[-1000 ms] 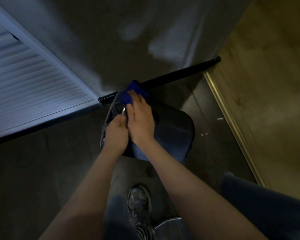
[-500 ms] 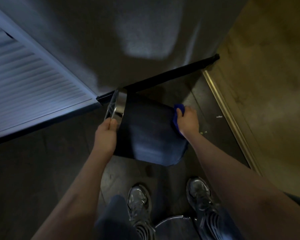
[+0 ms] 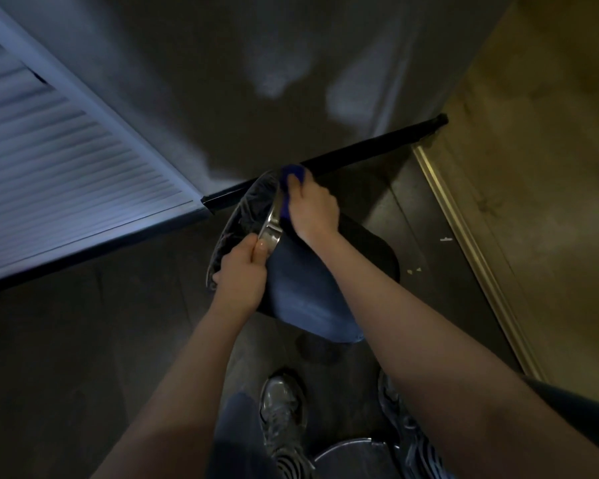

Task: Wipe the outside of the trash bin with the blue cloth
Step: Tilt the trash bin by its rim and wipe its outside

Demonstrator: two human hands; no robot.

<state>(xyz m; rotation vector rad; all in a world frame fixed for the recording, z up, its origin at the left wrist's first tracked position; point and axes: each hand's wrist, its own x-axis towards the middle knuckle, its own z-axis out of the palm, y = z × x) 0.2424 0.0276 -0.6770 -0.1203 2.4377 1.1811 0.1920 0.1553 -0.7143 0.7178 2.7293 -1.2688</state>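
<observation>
A dark round trash bin (image 3: 308, 299) is tipped on its side on the floor, its mouth turned to the left and its metal rim showing. My left hand (image 3: 241, 271) grips that shiny rim at the near side. My right hand (image 3: 310, 209) holds the blue cloth (image 3: 293, 176) against the bin's outer wall just behind the rim, near the baseboard. Most of the cloth is hidden under my fingers.
A grey wall with a black baseboard (image 3: 360, 150) runs behind the bin. A white louvered door (image 3: 59, 167) is at the left. A metal threshold strip (image 3: 471, 254) and tan floor lie right. My shoes (image 3: 281, 406) and a round metal lid (image 3: 350, 458) are below.
My right hand has carried the cloth from the bin's bottom end on the right back up to the rim end. The bin has turned, its mouth now showing more.
</observation>
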